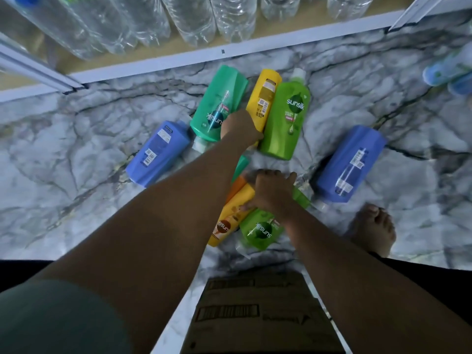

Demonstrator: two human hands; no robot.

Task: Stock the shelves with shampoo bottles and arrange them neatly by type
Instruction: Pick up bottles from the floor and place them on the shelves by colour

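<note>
We counted seven shampoo bottles lying on the marble floor (76, 139) at the frame's centre, plus a sliver of an eighth, teal, behind the left forearm. Two were blue: one at centre left (157, 153), one at centre right (351, 163). Two were yellow: the upper (264, 98), the lower (231, 215). Two were bright green: the upper (287, 116), the lower (258, 229). One whole teal bottle (217, 103) lay beside the upper yellow.

Our left hand (240, 127) reached farthest, arm straight, fingers curled round the upper yellow bottle's lower end. Our right hand (273, 191) lay nearer, palm down, gripping the lower green bottle, thumb against the lower yellow.

Clear water bottles (194, 19) lined the shelf (229, 51) across the top. A bare foot (373, 226) stood lower right, a carton (255, 315) at bottom centre.
</note>
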